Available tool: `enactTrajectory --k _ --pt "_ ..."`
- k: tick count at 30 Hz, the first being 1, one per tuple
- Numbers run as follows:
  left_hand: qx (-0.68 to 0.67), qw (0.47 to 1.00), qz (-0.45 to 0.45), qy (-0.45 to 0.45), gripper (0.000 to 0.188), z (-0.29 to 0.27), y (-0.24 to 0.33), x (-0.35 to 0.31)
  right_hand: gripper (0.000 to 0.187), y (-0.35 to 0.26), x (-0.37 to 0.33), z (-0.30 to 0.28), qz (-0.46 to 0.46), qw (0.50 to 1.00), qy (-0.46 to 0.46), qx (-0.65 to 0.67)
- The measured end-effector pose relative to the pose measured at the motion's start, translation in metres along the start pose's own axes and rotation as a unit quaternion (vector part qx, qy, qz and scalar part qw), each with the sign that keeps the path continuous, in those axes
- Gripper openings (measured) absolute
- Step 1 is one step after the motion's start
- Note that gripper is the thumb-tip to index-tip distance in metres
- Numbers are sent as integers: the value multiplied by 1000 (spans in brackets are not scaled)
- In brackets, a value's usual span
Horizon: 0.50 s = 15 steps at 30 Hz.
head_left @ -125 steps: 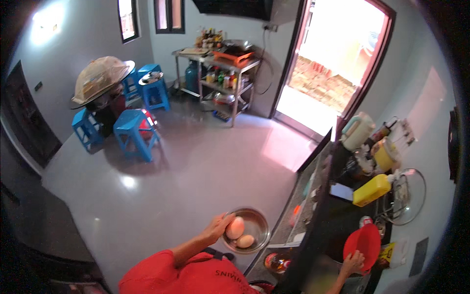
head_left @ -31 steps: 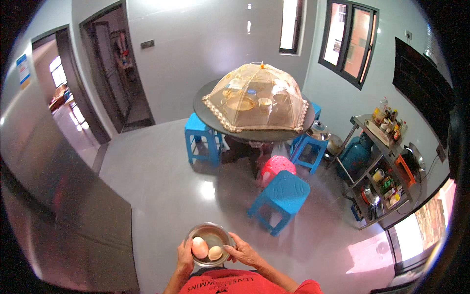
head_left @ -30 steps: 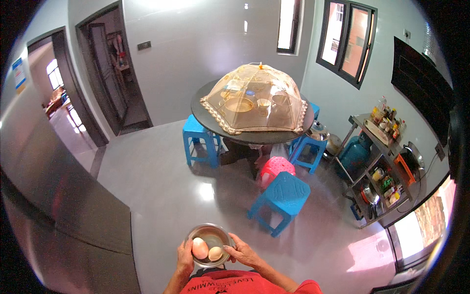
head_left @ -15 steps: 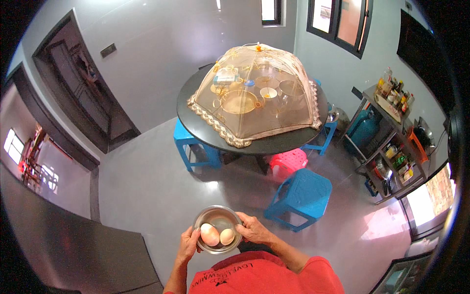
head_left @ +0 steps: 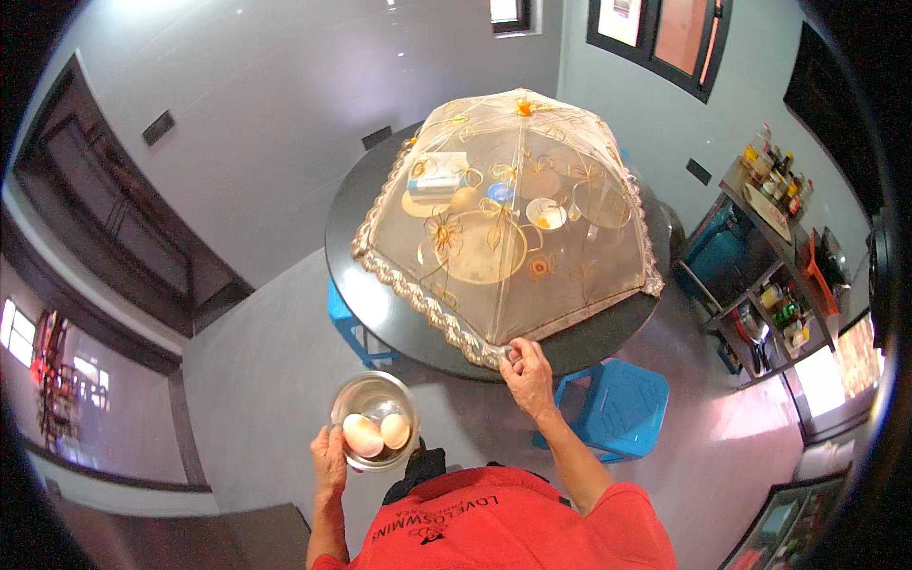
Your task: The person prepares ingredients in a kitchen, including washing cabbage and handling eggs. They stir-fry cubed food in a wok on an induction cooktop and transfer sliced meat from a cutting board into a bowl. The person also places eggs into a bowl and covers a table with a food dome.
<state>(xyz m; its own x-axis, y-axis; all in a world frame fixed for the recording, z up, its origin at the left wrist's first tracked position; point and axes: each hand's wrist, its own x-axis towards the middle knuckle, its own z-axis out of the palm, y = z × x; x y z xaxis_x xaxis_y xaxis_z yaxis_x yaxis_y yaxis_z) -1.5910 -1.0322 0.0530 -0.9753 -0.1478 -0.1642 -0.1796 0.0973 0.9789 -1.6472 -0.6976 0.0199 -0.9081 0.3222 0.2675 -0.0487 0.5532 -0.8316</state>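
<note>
My left hand grips the rim of a round metal bowl, held in front of the table. In the bowl lie a larger pale egg and a smaller egg. My right hand pinches the lace edge of a mesh food cover at its near corner. The tent-shaped cover stands on the round black table. Through the mesh show a large round dish, a small white bowl, a blue lid and a box.
A blue plastic stool stands by my right forearm; another blue stool is partly under the table's left side. A metal shelf with several bottles, pans and a blue gas cylinder is at the right. A dark door is at the left.
I have come closer to the table. My right hand has left the bowl and taken hold of the cover's edge. The bowl has shifted left, now held by my left hand alone.
</note>
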Motion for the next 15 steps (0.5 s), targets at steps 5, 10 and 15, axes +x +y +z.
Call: enactTrajectory --k 5,10,15 --pt "101 995 15 -21 26 -34 11 99 52 8 37 55 20 971 125 -204" --pt "110 990 11 -85 28 -54 35 184 36 16 46 98 156 934 188 -260" --pt "127 981 19 -143 32 -70 51 244 23 12 48 106 132 922 234 -278"
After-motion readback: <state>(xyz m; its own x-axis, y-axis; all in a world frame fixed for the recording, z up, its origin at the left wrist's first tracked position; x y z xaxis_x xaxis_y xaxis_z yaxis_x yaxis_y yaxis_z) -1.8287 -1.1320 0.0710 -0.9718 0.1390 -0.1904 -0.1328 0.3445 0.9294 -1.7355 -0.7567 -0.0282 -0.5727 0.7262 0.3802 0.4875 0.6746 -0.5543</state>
